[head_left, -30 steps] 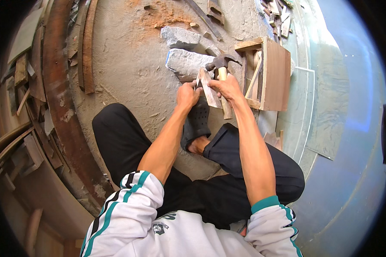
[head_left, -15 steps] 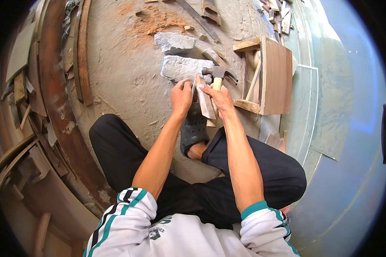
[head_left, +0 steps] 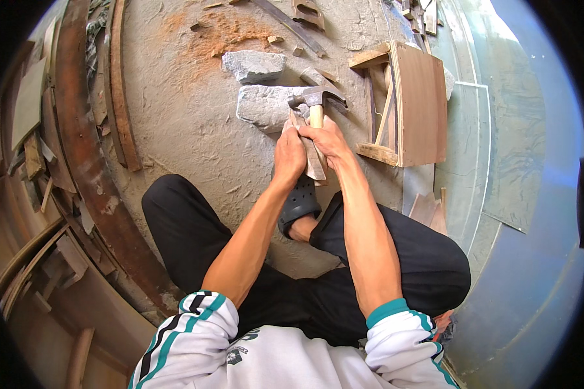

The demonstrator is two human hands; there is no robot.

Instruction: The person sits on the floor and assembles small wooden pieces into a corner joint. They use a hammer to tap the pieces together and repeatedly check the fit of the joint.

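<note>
My right hand (head_left: 328,140) is closed around the handle of a claw hammer (head_left: 316,98), whose metal head points away from me. Its thumb also rests against a short strip of wood (head_left: 314,162). My left hand (head_left: 290,155) grips the same strip near its far end, fingers bunched together; exactly what its fingertips pinch is hidden. Just beyond the hands lies a pale grey stone block (head_left: 264,106), partly behind the hammer head. A second rough stone (head_left: 254,67) sits farther off.
A wooden box frame (head_left: 422,107) stands to the right beside glass sheets (head_left: 512,194). Long boards (head_left: 87,142) and scrap wood line the left. A saw (head_left: 308,13) and a dark bar (head_left: 289,26) lie at the far side. My dark clog (head_left: 299,204) is below the hands.
My left hand has closed in on the wood strip and now nearly touches my right hand. The hammer and strip have shifted slightly left and away from me.
</note>
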